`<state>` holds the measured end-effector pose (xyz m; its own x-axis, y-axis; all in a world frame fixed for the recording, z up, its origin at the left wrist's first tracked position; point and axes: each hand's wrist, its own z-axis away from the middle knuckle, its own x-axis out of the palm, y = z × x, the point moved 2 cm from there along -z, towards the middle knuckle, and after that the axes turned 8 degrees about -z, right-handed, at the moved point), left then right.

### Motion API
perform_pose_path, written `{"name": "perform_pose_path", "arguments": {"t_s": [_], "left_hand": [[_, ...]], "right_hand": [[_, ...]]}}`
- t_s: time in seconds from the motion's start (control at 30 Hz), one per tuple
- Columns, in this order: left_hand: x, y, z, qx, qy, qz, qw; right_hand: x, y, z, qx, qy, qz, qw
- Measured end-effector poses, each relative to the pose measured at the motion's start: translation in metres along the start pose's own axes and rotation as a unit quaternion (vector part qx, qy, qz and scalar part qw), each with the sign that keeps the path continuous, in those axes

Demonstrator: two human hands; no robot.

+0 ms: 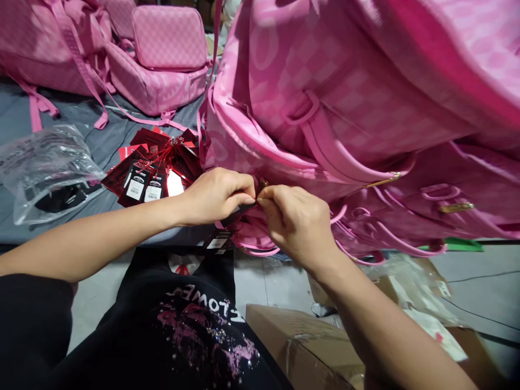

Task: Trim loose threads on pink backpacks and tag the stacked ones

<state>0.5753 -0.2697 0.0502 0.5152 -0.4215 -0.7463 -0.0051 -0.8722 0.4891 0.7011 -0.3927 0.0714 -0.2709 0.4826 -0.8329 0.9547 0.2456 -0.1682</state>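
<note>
My left hand (pixel 221 195) and my right hand (pixel 298 225) meet fingertip to fingertip at the side of a large pink checkered bag (pixel 280 97). Each is closed in a pinch; what lies between the fingers is too small and hidden to name. A small gold-coloured metal piece (pixel 263 184) shows just above the fingertips, on the bag. Below my left hand hangs a black tag with a white label (pixel 219 242). Left of that hand, a fanned bundle of red and black hang tags (pixel 156 162) lies on the grey-blue cloth.
Pink backpacks (pixel 158 81) stand at the back left, with a clear plastic bag (pixel 52 168) holding dark items in front. More pink bags with handles (pixel 390 216) lie at right. A cardboard box (pixel 300 341) and plastic wrapping (pixel 410 281) are on the floor.
</note>
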Motion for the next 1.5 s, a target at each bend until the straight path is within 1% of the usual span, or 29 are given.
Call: {"name": "perform_pose_path", "arguments": {"t_s": [0.07,0.17,0.2,0.23,0.27,0.33,0.4,0.47,0.53,0.6,0.67,0.73,0.77,0.8,0.83,0.87,0.9,0.93,1.0,1.07,1.1,1.13,1.17,1.23,1.3,1.33,1.4,1.43,1.5], "left_hand": [[0.003,0.003,0.003,0.035,0.050,-0.106,0.992],[0.007,0.009,0.006,0.101,0.142,-0.256,0.951],[0.008,0.010,0.006,0.117,0.165,-0.282,0.938],[0.009,0.010,0.006,0.124,0.180,-0.292,0.931],[0.009,0.009,0.006,0.122,0.186,-0.282,0.933],[0.010,0.005,0.005,0.101,0.170,-0.205,0.959],[0.009,0.000,0.004,0.070,0.131,-0.092,0.985],[0.009,-0.004,0.002,0.039,0.090,0.005,0.995],[0.008,-0.005,0.000,0.010,0.061,0.054,0.997],[0.007,-0.003,0.000,-0.007,0.063,0.034,0.997],[0.008,0.002,0.001,0.004,0.091,-0.061,0.994],[0.010,0.009,0.004,0.035,0.130,-0.172,0.976],[0.011,0.011,0.005,0.049,0.144,-0.208,0.966],[0.012,0.012,0.005,0.056,0.152,-0.221,0.962],[0.012,0.012,0.006,0.054,0.154,-0.208,0.964],[0.011,0.011,0.005,0.045,0.147,-0.172,0.973],[0.011,0.009,0.004,0.031,0.130,-0.119,0.984],[0.009,0.007,0.002,0.012,0.100,-0.058,0.993],[0.007,0.002,-0.002,-0.024,0.019,0.059,0.998],[0.005,-0.001,-0.005,-0.046,-0.046,0.120,0.991],[0.004,-0.001,-0.005,-0.048,-0.057,0.120,0.990],[0.003,0.000,-0.004,-0.042,-0.051,0.097,0.993],[0.002,0.002,-0.003,-0.030,-0.030,0.051,0.998],[0.002,0.007,-0.001,0.007,0.033,-0.081,0.996],[0.005,0.012,0.002,0.046,0.095,-0.204,0.973],[0.007,0.013,0.002,0.060,0.120,-0.244,0.960],[0.011,0.014,0.002,0.071,0.159,-0.277,0.945],[0.012,0.012,0.001,0.068,0.172,-0.274,0.944],[0.013,0.008,0.001,0.058,0.179,-0.226,0.956]], "right_hand": [[-0.001,0.000,-0.002,0.029,-0.007,-0.012,0.999],[-0.002,0.003,-0.007,0.105,-0.012,-0.105,0.989],[-0.003,0.004,-0.008,0.130,-0.012,-0.139,0.982],[-0.004,0.005,-0.009,0.149,-0.011,-0.166,0.975],[-0.005,0.006,-0.010,0.160,-0.011,-0.180,0.970],[-0.006,0.006,-0.009,0.163,-0.014,-0.182,0.969],[-0.007,0.005,-0.008,0.153,-0.019,-0.174,0.973],[-0.008,0.005,-0.007,0.141,-0.019,-0.173,0.975],[-0.007,0.006,-0.006,0.129,-0.015,-0.173,0.976],[-0.007,0.006,-0.005,0.115,-0.011,-0.164,0.980],[-0.006,0.006,-0.005,0.104,-0.005,-0.143,0.984],[-0.006,0.006,-0.005,0.098,0.002,-0.128,0.987],[-0.007,0.005,-0.005,0.099,0.003,-0.130,0.986],[-0.007,0.005,-0.005,0.106,0.002,-0.139,0.985],[-0.007,0.005,-0.005,0.114,-0.001,-0.151,0.982],[-0.008,0.006,-0.005,0.121,-0.006,-0.162,0.979],[-0.008,0.006,-0.005,0.124,-0.009,-0.166,0.978],[-0.008,0.006,-0.004,0.120,-0.010,-0.160,0.980],[-0.008,0.005,-0.003,0.092,-0.007,-0.126,0.988],[-0.006,0.004,-0.001,0.055,-0.004,-0.085,0.995],[-0.005,0.004,0.000,0.043,-0.005,-0.069,0.997],[-0.004,0.003,0.000,0.036,-0.009,-0.058,0.998],[-0.003,0.003,0.000,0.036,-0.013,-0.049,0.998],[-0.001,0.003,-0.001,0.052,-0.022,-0.043,0.997],[-0.002,0.003,-0.004,0.086,-0.018,-0.076,0.993],[-0.003,0.003,-0.006,0.107,-0.012,-0.110,0.988],[-0.005,0.005,-0.009,0.149,0.001,-0.187,0.971],[-0.006,0.005,-0.010,0.165,0.006,-0.215,0.963],[-0.007,0.007,-0.010,0.184,0.008,-0.235,0.954]]}}
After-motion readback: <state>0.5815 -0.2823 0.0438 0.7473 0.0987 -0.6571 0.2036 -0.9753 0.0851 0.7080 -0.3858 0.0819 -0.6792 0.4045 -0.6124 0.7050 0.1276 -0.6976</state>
